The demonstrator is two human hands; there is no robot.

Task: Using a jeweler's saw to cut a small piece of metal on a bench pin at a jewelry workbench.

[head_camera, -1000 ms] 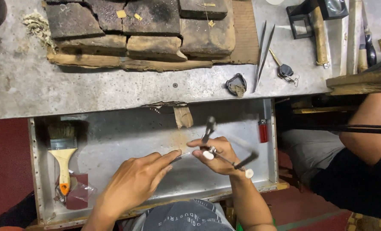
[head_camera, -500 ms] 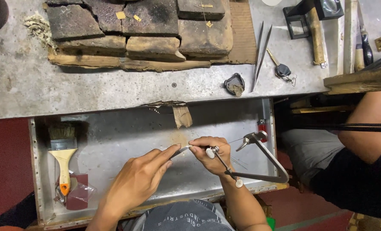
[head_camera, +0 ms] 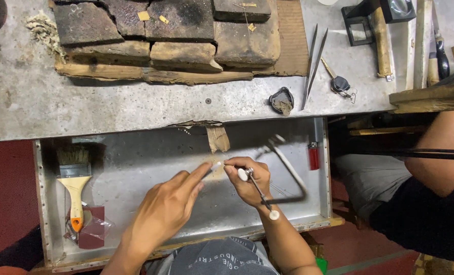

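My left hand (head_camera: 163, 211) reaches over the open metal drawer (head_camera: 135, 158) and pinches a small thin pale metal piece (head_camera: 214, 166) between thumb and forefinger. My right hand (head_camera: 247, 178) meets it fingertip to fingertip at that piece, just below the short wooden peg (head_camera: 218, 138) that juts from the bench edge. A small frame saw (head_camera: 283, 175) hangs against my right hand, its handle running back along my wrist and its dark frame swung out to the right. Whether my right fingers grip the saw or the piece is hard to tell.
In the drawer lie a paintbrush (head_camera: 75, 181) with a pale handle, a dark red packet (head_camera: 92, 231) and a red lighter (head_camera: 313, 155). On the grey bench (head_camera: 59, 109) sit charred blocks (head_camera: 161, 30), long tweezers (head_camera: 312, 63), a key (head_camera: 339, 81) and a hammer (head_camera: 382, 43). Another person's arm (head_camera: 436, 163) is at right.
The saw frame has swung from upright by my right hand to out at the right. Both hands stayed pinched together at the small piece below the peg.
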